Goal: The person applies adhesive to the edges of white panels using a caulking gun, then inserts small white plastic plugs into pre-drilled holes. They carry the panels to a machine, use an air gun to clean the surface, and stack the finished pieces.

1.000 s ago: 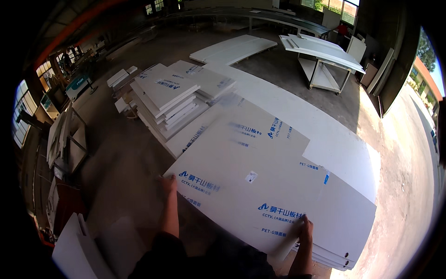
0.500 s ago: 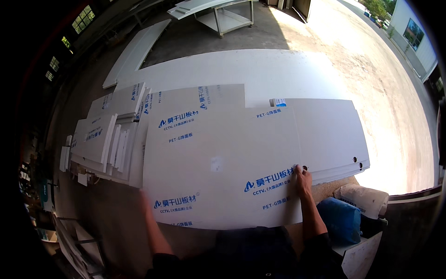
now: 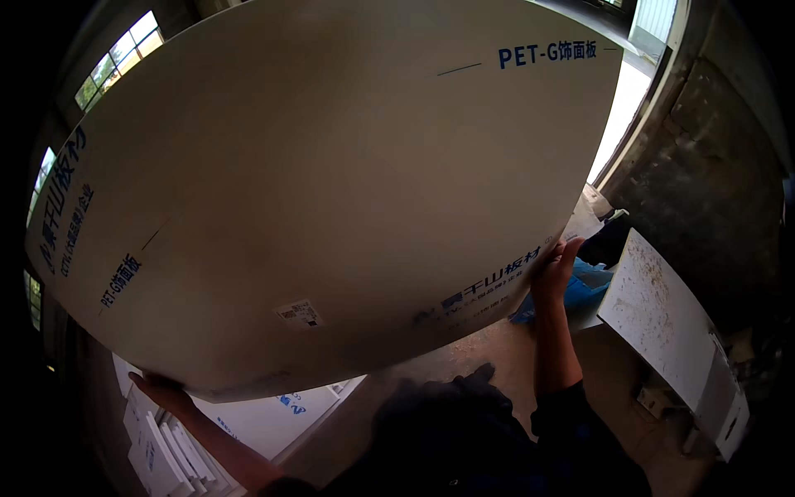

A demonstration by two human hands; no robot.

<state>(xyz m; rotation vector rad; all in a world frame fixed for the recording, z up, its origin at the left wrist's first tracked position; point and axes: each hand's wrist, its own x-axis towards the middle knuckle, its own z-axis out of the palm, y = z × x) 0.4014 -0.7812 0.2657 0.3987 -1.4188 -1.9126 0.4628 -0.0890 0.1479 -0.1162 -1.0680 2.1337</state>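
Observation:
A large off-white panel with blue printing fills most of the view, raised and tilted up in front of me. A small white label is stuck on its face near the lower edge. My right hand grips the panel's right edge low down, thumb at the front and the other fingers mostly hidden. At the lower left, my left hand is closed on the bottom edge, with its fingertips partly in shadow.
White boards with blue print lie below the panel at the lower left, beside several narrow strips. To the right are a blue bag and a dusty pale board. A dark wall stands beyond them.
The panel has come up off the pile and now stands tilted close to me, both hands on its edges. The view has swung round, and the bright doorway is mostly covered.

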